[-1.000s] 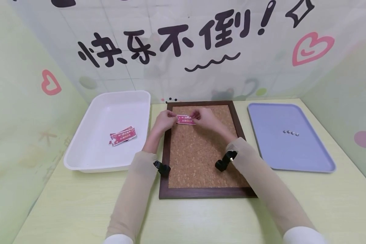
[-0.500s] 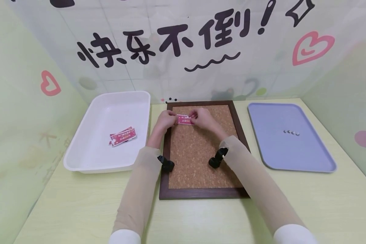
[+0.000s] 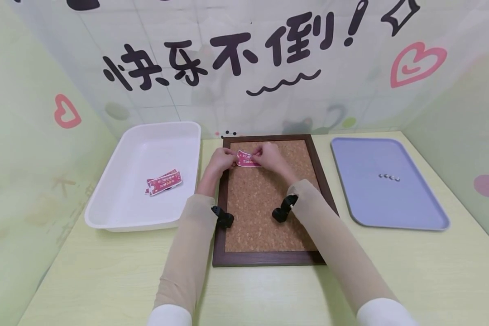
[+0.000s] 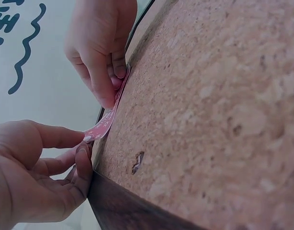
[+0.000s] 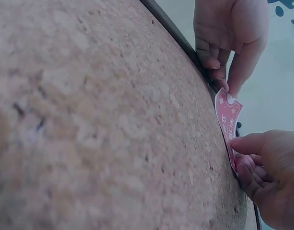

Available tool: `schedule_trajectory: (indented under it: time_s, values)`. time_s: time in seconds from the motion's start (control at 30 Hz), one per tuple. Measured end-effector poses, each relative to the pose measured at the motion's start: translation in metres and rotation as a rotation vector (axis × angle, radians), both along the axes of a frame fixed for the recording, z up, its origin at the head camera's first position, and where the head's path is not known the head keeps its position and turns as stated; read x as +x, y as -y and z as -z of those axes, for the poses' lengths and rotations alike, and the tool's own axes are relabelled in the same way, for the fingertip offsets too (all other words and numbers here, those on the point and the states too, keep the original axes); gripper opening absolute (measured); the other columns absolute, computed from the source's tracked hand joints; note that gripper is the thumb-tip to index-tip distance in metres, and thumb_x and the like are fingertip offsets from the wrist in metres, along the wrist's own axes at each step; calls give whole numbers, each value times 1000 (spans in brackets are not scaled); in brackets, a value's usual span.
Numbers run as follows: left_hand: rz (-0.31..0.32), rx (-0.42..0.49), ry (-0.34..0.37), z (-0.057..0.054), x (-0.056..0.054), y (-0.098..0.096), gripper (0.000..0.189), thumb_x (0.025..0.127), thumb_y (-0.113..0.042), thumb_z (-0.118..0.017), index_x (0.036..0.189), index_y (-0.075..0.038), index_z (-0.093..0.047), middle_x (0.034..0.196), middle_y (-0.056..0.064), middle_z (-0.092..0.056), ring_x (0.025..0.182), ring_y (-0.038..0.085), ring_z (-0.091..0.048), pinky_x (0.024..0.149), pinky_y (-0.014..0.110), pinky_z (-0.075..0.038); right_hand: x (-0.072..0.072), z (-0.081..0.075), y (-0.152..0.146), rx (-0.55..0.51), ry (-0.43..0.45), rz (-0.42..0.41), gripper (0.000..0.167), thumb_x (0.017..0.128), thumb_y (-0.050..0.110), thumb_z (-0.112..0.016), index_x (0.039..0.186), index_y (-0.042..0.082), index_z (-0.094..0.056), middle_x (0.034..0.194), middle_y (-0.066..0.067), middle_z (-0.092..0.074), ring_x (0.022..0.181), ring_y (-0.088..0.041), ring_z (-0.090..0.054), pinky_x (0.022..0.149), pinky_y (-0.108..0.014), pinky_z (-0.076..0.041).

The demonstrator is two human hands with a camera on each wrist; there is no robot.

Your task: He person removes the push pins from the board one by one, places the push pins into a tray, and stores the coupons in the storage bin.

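A small pink coupon [image 3: 245, 159] with a white edge lies over the upper left of the framed corkboard [image 3: 265, 208]. My left hand [image 3: 222, 160] pinches its left end between thumb and finger. At the coupon's right part, my right hand [image 3: 269, 157] grips it, thumb on the printed face and fingers curled at the edge. Between both hands the coupon [image 4: 101, 126] bows up from the cork in the left wrist view. In the right wrist view the right thumb [image 5: 252, 142] overlaps the print, and that end is partly hidden.
To the left, a white tray [image 3: 126, 199] holds several more pink coupons [image 3: 165, 182]. A blue-purple tray [image 3: 391, 203] on the right carries several small silvery pieces [image 3: 389, 177]. The corkboard's dark frame [image 3: 269, 258] borders the work, with a printed wall behind.
The right hand has shifted slightly left along the coupon, its forearm swinging inward. The coupon, flat before, now bends up at its left end. The left hand stays nearly still.
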State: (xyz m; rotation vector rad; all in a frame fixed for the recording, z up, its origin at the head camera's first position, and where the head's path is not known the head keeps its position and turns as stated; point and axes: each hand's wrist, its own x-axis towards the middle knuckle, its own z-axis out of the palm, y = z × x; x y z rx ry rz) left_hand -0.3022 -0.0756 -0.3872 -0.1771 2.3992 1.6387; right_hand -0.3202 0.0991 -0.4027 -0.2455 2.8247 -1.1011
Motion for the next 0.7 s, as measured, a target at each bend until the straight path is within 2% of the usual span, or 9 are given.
schedule_trajectory:
  time_s: [0.3,0.5,0.7]
  values:
    - [-8,13,13,1,1,1,28,99,-6,-60,122,10,-64,95,12,-59,74,14,-55,65,21,-48,0,0,8,-21,-5,78,15,94,10,-68,99,-2,-75,91,-12,-71,76,-16,-60,63,-21,-46]
    - [-11,6,12,2,1,1,26,99,-7,-61,118,11,-65,87,9,-59,69,13,-56,64,21,-49,4,-4,10,-23,-5,102,13,94,9,-67,91,-1,-76,85,-11,-71,68,-14,-57,56,-20,-43]
    - [-19,-8,13,2,0,1,23,99,-7,-61,113,10,-66,83,9,-59,66,14,-57,61,21,-49,4,-5,13,-17,26,115,13,94,10,-68,92,0,-76,85,-11,-71,67,-14,-57,54,-20,-43]
